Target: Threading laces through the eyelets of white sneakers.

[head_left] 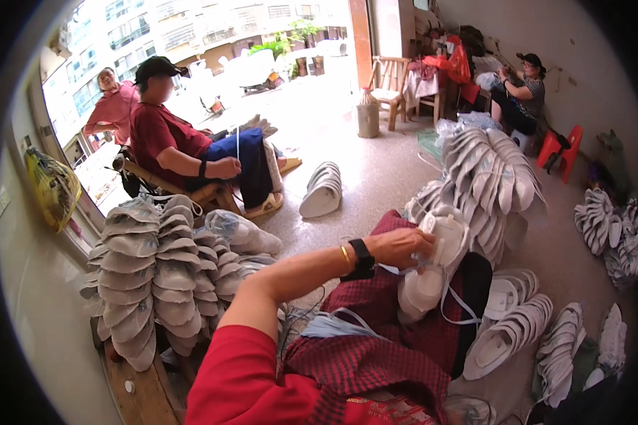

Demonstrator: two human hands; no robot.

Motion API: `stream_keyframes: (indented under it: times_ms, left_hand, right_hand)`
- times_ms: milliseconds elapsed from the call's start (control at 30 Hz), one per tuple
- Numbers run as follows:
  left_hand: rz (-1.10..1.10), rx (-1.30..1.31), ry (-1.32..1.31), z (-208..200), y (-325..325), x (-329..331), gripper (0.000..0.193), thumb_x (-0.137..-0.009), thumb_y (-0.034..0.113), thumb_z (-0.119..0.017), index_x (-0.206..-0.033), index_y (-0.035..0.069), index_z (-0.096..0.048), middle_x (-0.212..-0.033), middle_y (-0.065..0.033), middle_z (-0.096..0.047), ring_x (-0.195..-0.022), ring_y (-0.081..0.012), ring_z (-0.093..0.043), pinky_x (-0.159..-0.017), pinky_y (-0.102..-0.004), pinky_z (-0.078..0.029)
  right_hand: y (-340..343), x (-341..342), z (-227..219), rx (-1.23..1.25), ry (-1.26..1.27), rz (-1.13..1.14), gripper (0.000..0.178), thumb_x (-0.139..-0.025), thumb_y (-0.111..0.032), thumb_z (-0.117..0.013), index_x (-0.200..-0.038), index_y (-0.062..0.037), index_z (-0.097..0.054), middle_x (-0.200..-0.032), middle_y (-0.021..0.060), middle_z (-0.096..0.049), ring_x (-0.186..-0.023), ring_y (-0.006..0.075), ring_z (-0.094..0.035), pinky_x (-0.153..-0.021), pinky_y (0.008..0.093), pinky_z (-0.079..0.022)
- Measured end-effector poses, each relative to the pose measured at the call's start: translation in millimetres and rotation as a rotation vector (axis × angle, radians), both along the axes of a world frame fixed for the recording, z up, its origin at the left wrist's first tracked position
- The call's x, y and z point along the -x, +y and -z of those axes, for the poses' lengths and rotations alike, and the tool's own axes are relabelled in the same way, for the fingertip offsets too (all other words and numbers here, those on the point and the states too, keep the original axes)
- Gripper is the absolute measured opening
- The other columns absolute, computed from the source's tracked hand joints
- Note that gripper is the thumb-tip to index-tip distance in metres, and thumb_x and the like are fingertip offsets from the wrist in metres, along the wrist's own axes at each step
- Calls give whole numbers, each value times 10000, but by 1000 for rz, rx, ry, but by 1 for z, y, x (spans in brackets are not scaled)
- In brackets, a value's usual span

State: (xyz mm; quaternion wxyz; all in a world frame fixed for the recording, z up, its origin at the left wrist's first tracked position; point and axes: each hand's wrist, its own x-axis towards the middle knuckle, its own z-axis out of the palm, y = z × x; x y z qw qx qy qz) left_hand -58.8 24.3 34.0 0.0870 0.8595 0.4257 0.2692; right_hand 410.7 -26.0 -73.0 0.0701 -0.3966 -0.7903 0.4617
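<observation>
My left hand (404, 248) reaches across my lap, fingers closed in a pinch on a pale blue shoelace (463, 306) at the opening of a white shoe (452, 234). The lace's loose length loops down over my dark trouser knee. Just below that shoe, a second white shoe part (420, 292) rests against my red checked apron (376, 361). A bundle of pale blue laces (342, 326) lies across the apron. My right hand does not show; the shoes and my knee may hide it.
Stacked white shoe uppers (131, 276) stand on a wooden bench (131, 382) at left. Another tall stack (485, 177) rises beyond my knee. Nested shoes (510, 336) lie on the floor at right. A person in red (170, 142) sits at left; another sits far right near a red stool (561, 150).
</observation>
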Motion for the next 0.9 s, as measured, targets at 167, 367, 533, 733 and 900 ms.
stream_keyframes:
  times_ms: [167,367,533,733,900]
  left_hand:
    - [-104,60,-27,1,-8,0,181,-717,78,-750,-811,3,-614,-931,-133,-578,-926,-343,-593,-822,-433,-472]
    - [-101,41,-28,4,-8,-8,193,-698,72,-757,-818,5,-622,-903,-141,-578,-909,-343,-587,-804,-431,-462]
    - [-104,126,10,15,1,9,191,-668,64,-722,-844,24,-659,-886,-148,-616,-866,-331,-621,-781,-406,-498]
    - [-173,42,43,-5,-1,-6,279,-687,71,-800,-877,-4,-611,-880,-105,-586,-886,-304,-597,-772,-397,-480]
    - [-188,62,-4,-2,-4,-13,251,-689,80,-792,-870,7,-635,-885,-113,-566,-880,-304,-590,-762,-386,-474]
  right_hand:
    - [1,-8,-23,-140,133,213,264,-872,-39,-519,-1119,-36,-612,-982,193,-669,-896,279,-656,-839,384,-511]
    - [31,44,-23,-185,213,206,237,-877,-29,-517,-1094,-23,-612,-936,200,-645,-865,302,-647,-797,396,-508]
    - [-17,3,30,-57,102,178,220,-883,-29,-525,-1093,-12,-588,-892,214,-600,-844,337,-624,-755,417,-491]
    - [-93,-39,122,120,82,106,207,-890,-29,-534,-1093,2,-561,-840,231,-545,-818,378,-597,-704,441,-470]
    - [-79,-7,124,-192,91,166,399,-865,-219,-609,-1218,-52,-528,-1001,251,-581,-932,436,-587,-733,448,-473]
